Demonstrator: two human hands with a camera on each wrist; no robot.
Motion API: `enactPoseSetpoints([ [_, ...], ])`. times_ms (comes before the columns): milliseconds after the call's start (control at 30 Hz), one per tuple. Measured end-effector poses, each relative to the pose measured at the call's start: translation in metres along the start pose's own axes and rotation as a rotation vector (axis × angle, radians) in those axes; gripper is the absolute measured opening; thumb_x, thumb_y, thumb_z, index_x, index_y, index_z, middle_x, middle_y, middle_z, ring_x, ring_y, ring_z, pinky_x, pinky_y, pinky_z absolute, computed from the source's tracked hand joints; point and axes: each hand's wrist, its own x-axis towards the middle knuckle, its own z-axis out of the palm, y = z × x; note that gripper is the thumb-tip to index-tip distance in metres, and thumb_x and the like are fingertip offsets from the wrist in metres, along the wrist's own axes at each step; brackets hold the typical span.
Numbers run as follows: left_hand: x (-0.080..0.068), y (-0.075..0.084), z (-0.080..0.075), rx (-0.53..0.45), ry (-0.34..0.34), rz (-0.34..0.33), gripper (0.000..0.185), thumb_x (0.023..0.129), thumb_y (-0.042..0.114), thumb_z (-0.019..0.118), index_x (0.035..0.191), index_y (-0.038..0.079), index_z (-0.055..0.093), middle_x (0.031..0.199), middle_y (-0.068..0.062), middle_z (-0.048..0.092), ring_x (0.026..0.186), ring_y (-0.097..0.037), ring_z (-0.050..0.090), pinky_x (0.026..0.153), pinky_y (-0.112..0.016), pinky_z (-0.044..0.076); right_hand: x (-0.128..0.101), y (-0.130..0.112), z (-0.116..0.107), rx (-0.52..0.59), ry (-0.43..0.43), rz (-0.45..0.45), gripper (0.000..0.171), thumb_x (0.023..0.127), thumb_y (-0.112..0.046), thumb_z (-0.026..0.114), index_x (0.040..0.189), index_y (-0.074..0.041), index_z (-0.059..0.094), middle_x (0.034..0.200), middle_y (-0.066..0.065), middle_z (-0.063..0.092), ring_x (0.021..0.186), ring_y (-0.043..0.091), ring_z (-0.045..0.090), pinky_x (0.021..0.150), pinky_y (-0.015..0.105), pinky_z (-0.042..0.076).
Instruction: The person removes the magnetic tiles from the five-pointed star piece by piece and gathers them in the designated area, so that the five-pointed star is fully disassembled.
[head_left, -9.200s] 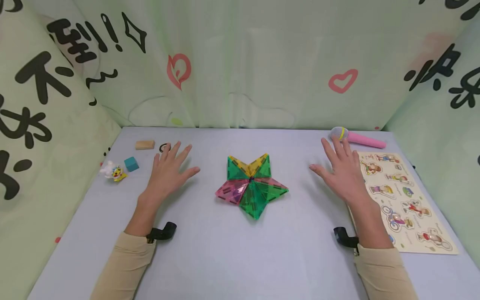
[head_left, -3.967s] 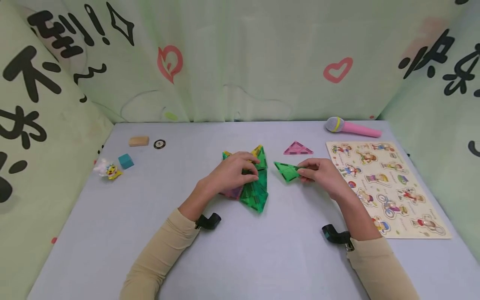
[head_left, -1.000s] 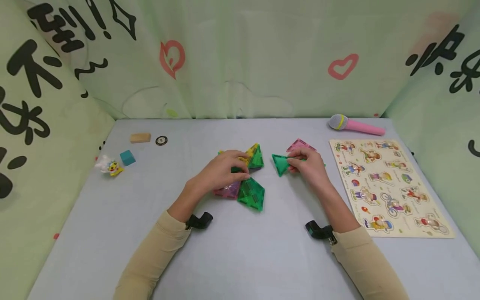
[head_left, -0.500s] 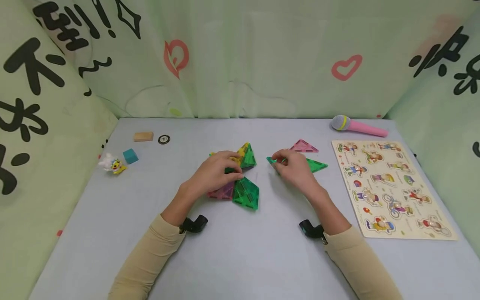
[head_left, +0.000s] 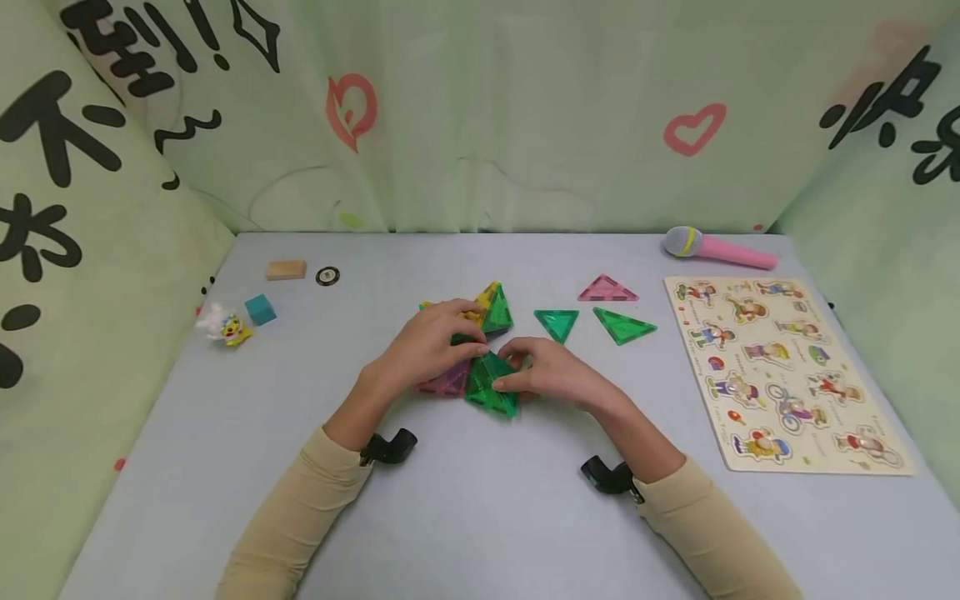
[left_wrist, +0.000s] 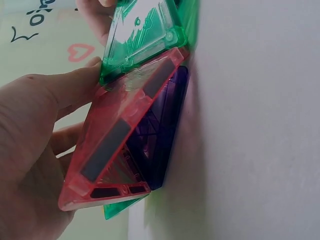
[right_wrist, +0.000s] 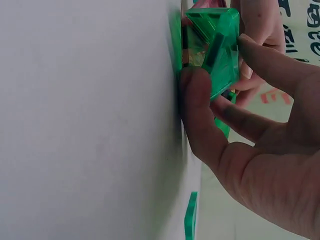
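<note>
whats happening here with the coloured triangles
A person is working on a cluster of magnetic tiles in the middle of the table. The left hand holds the cluster down while the right hand pinches a green tile at its near edge. Three loose triangles lie to the right: a pink triangle and two green ones.

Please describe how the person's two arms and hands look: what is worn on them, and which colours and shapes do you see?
Both hands, the left hand and the right hand, are bare, without gloves or visible rings. Each forearm has a long beige sleeve, the left sleeve and the right sleeve, ending near the wrist. A small black device sits at each wrist: the left wrist device and the right wrist device.
</note>
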Motion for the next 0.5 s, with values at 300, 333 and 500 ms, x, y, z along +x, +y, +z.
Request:
enactPoseSetpoints([
  [300,-0.0042,-0.0006,-0.0032,0.030,0.046,0.099,0.010,0.090,0.027,0.074,0.093,0.019,0.079,0.117,0.004,0.062,0.114,-0.015,0.059,0.099,-0.036,0.050,0.0037,0.0032,0.0056,-0.058,0.117,-0.056,0.019,0.086,-0.015,0.075,0.101,-0.007,0.067,0.097,0.009,0.061,0.081,0.020,0.055,0.069,0.031,0.048],
  [333,-0.0042,-0.0008,-0.0035,0.035,0.046,0.110,0.009,0.090,0.026,0.075,0.093,0.018,0.079,0.115,0.005,0.063,0.113,-0.015,0.058,0.099,-0.035,0.050,0.0039,0.0043,0.0052,-0.035,0.114,-0.062,0.016,0.086,-0.014,0.074,0.100,-0.007,0.067,0.094,0.008,0.061,0.078,0.019,0.056,0.069,0.031,0.049],
  [500,-0.0039,0.0007,-0.0063,0.028,0.036,0.171,0.009,0.089,0.023,0.076,0.095,0.018,0.079,0.110,0.006,0.065,0.112,-0.014,0.058,0.099,-0.034,0.049,0.0040,0.0082,0.0009,0.151,0.051,-0.069,0.013,0.091,-0.009,0.068,0.102,-0.002,0.065,0.086,0.007,0.058,0.071,0.018,0.059,0.068,0.031,0.056],
])
